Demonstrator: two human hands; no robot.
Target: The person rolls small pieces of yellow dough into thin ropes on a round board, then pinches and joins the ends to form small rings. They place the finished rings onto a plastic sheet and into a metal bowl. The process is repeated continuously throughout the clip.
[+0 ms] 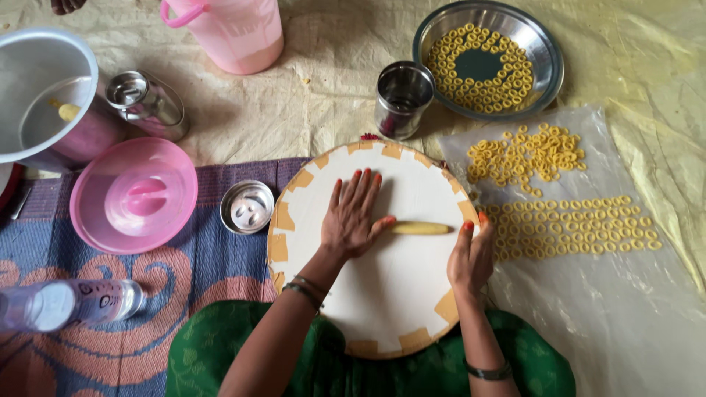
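A round white board [390, 294] with tan patches along its rim rests on the green-clad lap; on it lies a short yellow dough roll [419, 229], crosswise, between the two hands; the left hand [353, 217] lies flat and spread on the board, thumb tip touching the roll's left end; the right hand [471, 254] sits at the board's right edge, fingers loosely curled, fingertips just beside the roll's right end, gripping nothing; right of it, a clear plastic sheet [588, 294] carries rows and a heap of small yellow dough rings [566, 228]; beyond, a steel cup [403, 98] stands near a steel plate [548, 59] of more rings.
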